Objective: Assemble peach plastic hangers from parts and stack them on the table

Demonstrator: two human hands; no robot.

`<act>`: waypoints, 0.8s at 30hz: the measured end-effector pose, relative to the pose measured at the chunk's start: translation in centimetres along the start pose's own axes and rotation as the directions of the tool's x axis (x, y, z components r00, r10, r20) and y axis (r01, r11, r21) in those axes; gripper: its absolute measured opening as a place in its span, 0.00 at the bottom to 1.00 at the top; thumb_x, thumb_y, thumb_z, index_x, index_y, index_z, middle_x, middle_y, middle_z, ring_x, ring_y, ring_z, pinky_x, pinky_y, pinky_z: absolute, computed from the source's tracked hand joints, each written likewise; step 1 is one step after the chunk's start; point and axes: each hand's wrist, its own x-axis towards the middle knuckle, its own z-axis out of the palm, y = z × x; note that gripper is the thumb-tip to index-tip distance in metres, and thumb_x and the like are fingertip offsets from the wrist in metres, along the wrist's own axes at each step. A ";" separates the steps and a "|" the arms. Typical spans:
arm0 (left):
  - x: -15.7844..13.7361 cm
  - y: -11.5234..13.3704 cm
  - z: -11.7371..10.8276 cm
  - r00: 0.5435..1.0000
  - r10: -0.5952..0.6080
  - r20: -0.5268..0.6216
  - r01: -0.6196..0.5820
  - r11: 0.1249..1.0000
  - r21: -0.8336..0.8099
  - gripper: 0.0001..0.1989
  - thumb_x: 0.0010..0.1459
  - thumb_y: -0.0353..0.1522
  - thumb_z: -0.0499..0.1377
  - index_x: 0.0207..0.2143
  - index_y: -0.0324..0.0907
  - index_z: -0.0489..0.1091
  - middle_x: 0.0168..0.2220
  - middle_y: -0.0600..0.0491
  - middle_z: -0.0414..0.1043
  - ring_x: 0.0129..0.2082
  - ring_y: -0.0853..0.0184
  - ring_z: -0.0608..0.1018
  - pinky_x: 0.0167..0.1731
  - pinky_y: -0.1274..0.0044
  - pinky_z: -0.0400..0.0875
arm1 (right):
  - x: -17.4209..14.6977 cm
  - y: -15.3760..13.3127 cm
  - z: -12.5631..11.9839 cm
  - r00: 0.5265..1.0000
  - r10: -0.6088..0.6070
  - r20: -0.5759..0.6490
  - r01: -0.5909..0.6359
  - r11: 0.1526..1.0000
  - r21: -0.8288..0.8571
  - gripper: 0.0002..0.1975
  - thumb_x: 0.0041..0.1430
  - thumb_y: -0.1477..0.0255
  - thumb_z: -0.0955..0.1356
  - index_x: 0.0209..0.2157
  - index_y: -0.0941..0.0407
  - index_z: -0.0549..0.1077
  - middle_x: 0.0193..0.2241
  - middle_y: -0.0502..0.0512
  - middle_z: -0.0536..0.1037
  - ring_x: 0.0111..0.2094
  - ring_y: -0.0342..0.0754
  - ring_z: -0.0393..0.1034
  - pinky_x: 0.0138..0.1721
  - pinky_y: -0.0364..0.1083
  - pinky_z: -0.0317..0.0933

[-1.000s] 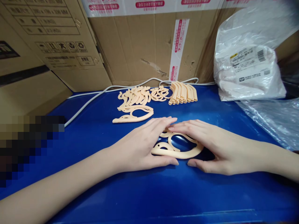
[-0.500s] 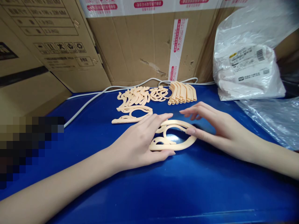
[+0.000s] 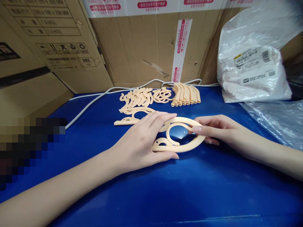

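Note:
A cream plastic folding hanger (image 3: 189, 147), folded into a loop with a curved hook inside, is held between both hands low over the blue table. My left hand (image 3: 139, 142) is wrapped over its left end, thumb along the near edge and fingers along the far edge, hiding that end. At the rounded right end, my right hand (image 3: 216, 126) pinches the hanger between thumb and fingers. Another folded hanger (image 3: 125, 122) lies behind my left hand, which partly covers it.
Along the back lie loose curved pieces (image 3: 137, 98), a tangle of hooks (image 3: 162, 95) and a row of hanger arms (image 3: 186, 94). A white cable (image 3: 92, 101) runs behind them. Cardboard boxes (image 3: 142, 47) stand at the back; a plastic bag (image 3: 253, 75) sits at the right.
My right hand has closed round the hanger's right end, its fingers moving from above down behind it. That end is raised slightly. My left hand keeps its hold.

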 end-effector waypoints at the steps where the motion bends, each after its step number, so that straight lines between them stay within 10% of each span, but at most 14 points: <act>1: 0.0 0.0 0.0 1.000 0.004 0.001 -0.004 1.000 0.007 0.39 0.54 0.47 0.64 0.60 0.38 0.54 0.56 0.43 0.65 0.56 0.58 0.68 0.57 0.68 0.65 | 0.0 0.0 0.0 1.000 0.003 -0.002 -0.003 1.000 0.000 0.18 0.60 0.56 0.66 0.27 0.57 0.68 0.19 0.45 0.60 0.19 0.39 0.50 0.19 0.42 0.44; 15: 1.0 -0.5 -3.0 0.996 -0.072 -0.061 0.082 0.983 0.167 0.29 0.56 0.39 0.62 0.57 0.37 0.62 0.56 0.45 0.68 0.56 0.60 0.71 0.55 0.73 0.66 | -0.1 0.4 -0.6 0.984 -0.163 -0.074 0.145 0.969 -0.199 0.20 0.67 0.55 0.59 0.34 0.55 0.71 0.27 0.50 0.73 0.27 0.44 0.66 0.29 0.44 0.60; 20: 1.3 -4.5 -7.2 0.964 -0.266 -0.002 0.257 0.930 0.264 0.34 0.53 0.47 0.61 0.58 0.40 0.65 0.51 0.47 0.71 0.48 0.57 0.75 0.49 0.69 0.70 | 0.2 1.3 -1.1 0.924 -0.379 0.050 0.302 0.645 -0.702 0.14 0.65 0.61 0.63 0.47 0.52 0.71 0.46 0.56 0.72 0.46 0.50 0.69 0.46 0.50 0.63; 24: 0.6 -7.2 -8.4 0.910 -0.410 0.058 0.377 0.878 0.294 0.35 0.50 0.49 0.60 0.58 0.43 0.67 0.55 0.49 0.70 0.52 0.54 0.73 0.54 0.68 0.67 | 0.4 1.9 -1.3 0.892 -0.417 0.173 0.375 0.473 -0.797 0.14 0.67 0.64 0.61 0.50 0.52 0.70 0.51 0.59 0.69 0.51 0.51 0.66 0.51 0.52 0.62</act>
